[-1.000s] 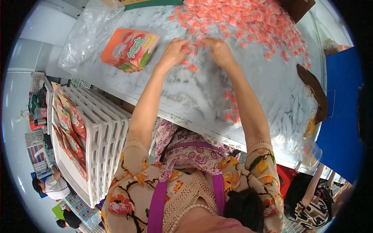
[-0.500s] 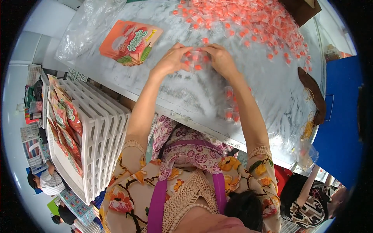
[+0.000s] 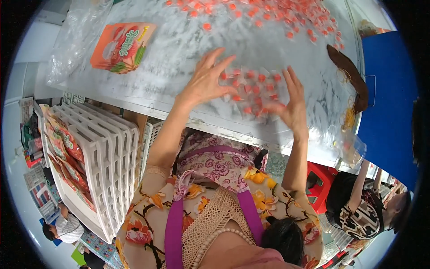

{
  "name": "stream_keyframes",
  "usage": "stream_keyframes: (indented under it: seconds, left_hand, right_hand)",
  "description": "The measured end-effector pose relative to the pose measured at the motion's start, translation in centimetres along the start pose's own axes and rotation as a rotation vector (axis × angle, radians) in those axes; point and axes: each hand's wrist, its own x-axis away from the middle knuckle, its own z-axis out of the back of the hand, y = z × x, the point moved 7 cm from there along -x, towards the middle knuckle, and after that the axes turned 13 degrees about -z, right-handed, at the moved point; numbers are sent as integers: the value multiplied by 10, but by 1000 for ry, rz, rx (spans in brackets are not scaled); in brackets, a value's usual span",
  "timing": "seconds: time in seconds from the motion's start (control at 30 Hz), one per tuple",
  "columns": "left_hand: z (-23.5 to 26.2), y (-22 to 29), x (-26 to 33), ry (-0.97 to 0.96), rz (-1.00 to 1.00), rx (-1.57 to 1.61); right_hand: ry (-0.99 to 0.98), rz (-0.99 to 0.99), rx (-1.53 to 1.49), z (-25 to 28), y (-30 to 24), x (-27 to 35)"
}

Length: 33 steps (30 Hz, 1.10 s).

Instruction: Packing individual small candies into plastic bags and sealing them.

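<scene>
A cluster of small red candies in clear wrappers [image 3: 256, 88] lies on the grey marbled tabletop [image 3: 174, 85] between my hands. On its left side is my left hand [image 3: 208, 80], open with fingers spread and thumb reaching toward the candies. My right hand [image 3: 291, 102] is open at the cluster's right edge, its fingers apart and its thumb by the nearest pieces. A larger heap of the same wrapped candies [image 3: 286, 15] covers the far part of the table. Farther left, a flat orange-red printed pouch [image 3: 120, 47] rests on the tabletop.
Clear plastic bags [image 3: 74, 49] lie at the table's left end. Stacked white plastic crates [image 3: 105, 157] holding filled pouches [image 3: 67, 152] stand at the left. A brown strip [image 3: 349, 74], rubber bands [image 3: 349, 117] and a clear cup [image 3: 354, 152] line the right edge. Another person [image 3: 365, 210] is at lower right.
Both hands have moved nearer and spread apart around the candies. The small group and the separate pieces near my right forearm now form one cluster. The view has shifted slightly.
</scene>
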Motion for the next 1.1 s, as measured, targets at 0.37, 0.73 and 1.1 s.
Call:
stream_keyframes:
  seconds: [0.37, 0.73, 1.1]
  left_hand:
    - [-70, 25, -35, 225, -259, 180]
    - [-63, 25, -38, 231, -20, 540]
    - [-72, -8, -31, 528, 201, 1160]
  right_hand:
    - [36, -38, 149, -62, 9, 8]
    - [150, 128, 25, -75, -9, -11]
    - [37, 192, 18, -77, -18, -12]
